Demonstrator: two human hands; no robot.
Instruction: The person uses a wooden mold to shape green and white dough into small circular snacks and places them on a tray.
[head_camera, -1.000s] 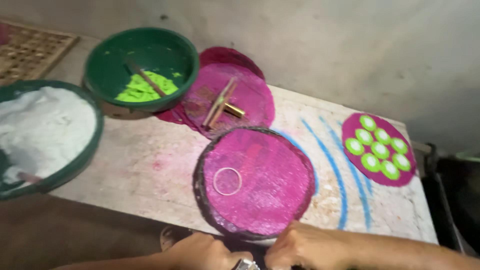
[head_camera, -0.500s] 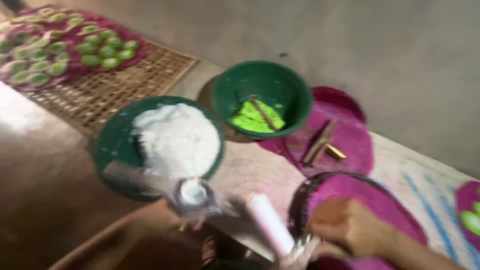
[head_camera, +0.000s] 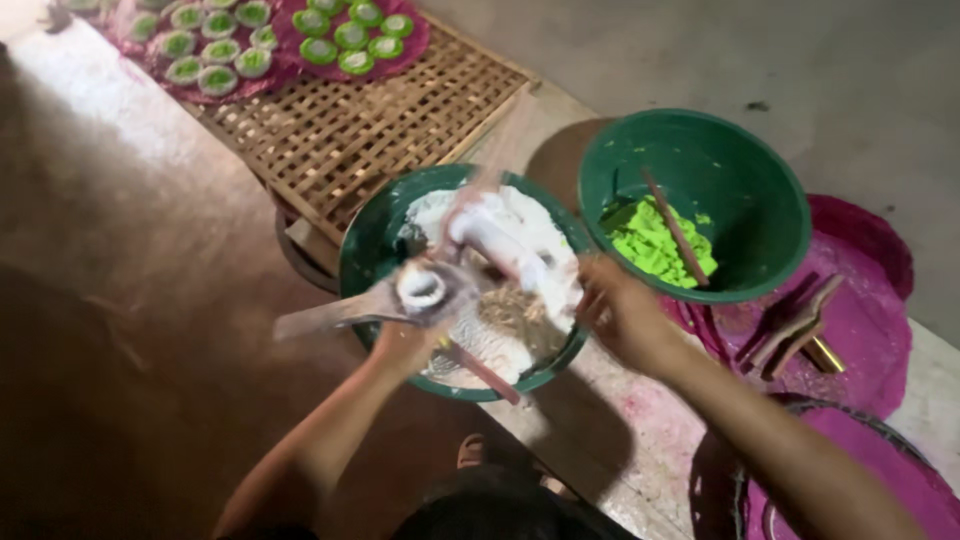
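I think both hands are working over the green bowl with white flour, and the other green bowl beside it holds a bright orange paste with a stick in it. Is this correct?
Not quite: the paste in the second green bowl is bright green, not orange, as the head view shows. The rest holds: the left hand and right hand are over the green bowl with white flour, and a stick rests in the paste.

No packages, labels, signs or screens show anywhere in view, neither near the fingers nor farther off.
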